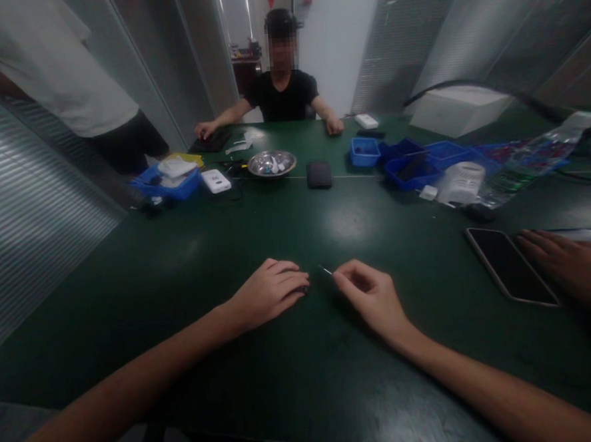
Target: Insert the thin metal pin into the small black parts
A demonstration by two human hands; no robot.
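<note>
My left hand [267, 293] lies low over the green table [217, 252], its fingers curled over a small dark object [304, 289]. Most of that object is hidden under the fingers, so its kind cannot be made out. Just to the right, my right hand [370, 293] pinches a thin, shiny, pointed metal tool [325, 270] between thumb and forefinger. The tool's tip points left toward the dark object, with a small gap between them.
A phone [512, 268] lies at right beside another person's hand [563, 258]. Farther back are a metal bowl [272, 172] with small pieces, a dark square pad [319, 175], a white device [216, 180], blue trays [365, 152] and a plastic bottle [537, 159]. A person [288, 95] sits opposite.
</note>
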